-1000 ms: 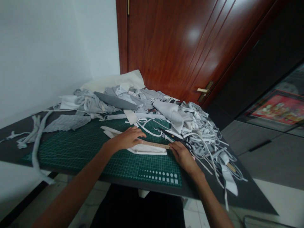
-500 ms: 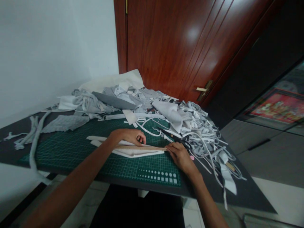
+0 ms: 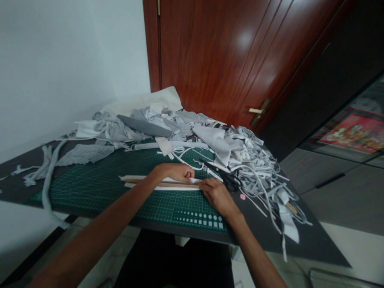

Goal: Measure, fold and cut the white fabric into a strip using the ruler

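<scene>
- L hand [image 3: 181, 173] mostly curled at white fabric [image 3: 177, 188], grip hidden; R hand [image 3: 215, 193] bent over its R end, can't tell if pinching
- Fabric & brown strip [image 3: 171, 184] on green mat [image 3: 90, 192]; could skew if 2 hands press unevenly
- Scissors [image 3: 230, 182] nr R hand; could get knocked if it slips

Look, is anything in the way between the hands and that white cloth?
Nothing visible is: the left hand and right hand are both right at the white cloth. The scissors lie just past the right hand, not in between.
</scene>
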### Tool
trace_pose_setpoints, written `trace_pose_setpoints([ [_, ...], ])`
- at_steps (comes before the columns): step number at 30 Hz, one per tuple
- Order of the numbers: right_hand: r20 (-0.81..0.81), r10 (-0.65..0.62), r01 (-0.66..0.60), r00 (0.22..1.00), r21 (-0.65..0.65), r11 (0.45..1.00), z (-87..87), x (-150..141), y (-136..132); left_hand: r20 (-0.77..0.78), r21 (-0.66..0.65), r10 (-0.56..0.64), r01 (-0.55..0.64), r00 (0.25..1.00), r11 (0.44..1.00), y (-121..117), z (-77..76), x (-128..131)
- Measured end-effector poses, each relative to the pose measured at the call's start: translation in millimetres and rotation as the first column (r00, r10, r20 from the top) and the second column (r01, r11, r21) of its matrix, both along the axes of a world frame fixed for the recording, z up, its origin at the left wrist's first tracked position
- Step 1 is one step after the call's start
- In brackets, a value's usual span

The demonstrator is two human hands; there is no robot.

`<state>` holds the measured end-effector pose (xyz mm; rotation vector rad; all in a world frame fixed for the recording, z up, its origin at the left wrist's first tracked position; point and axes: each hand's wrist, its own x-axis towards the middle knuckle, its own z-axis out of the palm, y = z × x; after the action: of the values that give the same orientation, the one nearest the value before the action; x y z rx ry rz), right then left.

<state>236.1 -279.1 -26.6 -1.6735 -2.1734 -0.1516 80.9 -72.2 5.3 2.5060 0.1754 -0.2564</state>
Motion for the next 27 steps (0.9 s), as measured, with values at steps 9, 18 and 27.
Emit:
trace_pose_setpoints([
  [9,-0.149,0.009,-0.018,0.989,-0.057,0.998,-2.8,14,7,0.042,0.027,-0.047,0.046,0.998,0.999,-4,-3.1,-2],
  [18,-0.131,0.067,-0.082,0.989,-0.109,0.991,10.4,14,10,0.033,0.015,-0.050,0.050,0.998,0.999,-2,-0.8,0],
  [27,-0.189,0.100,-0.144,0.977,-0.237,0.961,31.1,17,9,0.052,0.003,-0.030,0.030,0.998,1.000,-3,-5.7,1],
])
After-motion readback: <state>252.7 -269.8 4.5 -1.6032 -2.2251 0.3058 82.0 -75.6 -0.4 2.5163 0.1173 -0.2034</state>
